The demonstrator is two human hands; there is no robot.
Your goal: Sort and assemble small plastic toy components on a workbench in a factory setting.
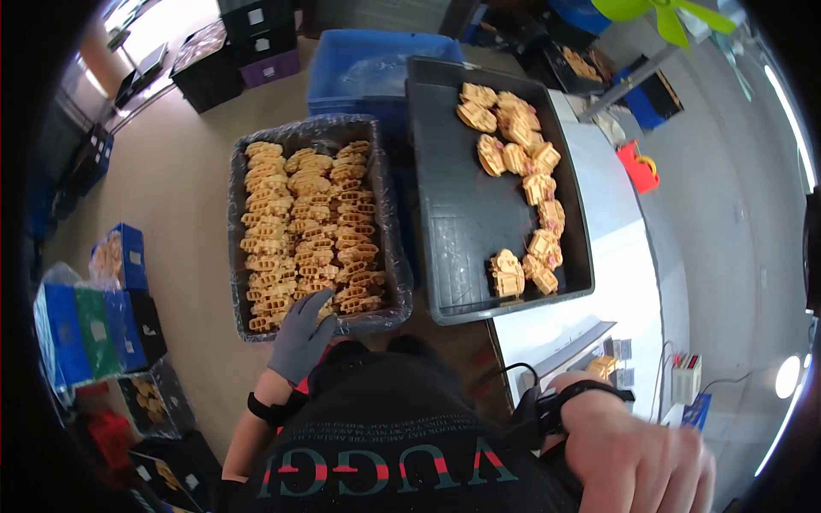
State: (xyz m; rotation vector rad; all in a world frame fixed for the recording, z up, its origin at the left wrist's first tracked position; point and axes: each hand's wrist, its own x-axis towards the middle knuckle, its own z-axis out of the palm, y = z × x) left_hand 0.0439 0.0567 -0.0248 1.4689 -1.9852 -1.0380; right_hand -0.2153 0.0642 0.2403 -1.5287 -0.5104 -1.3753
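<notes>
Orange waffle-like parts (306,235) — stacked rows, lined tray (237,248)

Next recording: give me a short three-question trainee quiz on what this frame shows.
1. True or false: the gloved left hand rests on the yellow parts in the lined tray.
2. Which holds fewer parts? A. the lined tray B. the dark tray
3. Fill in: the right hand is bare and wears a black ____ at the wrist.

Key: 1 true; 2 B; 3 strap.
</notes>
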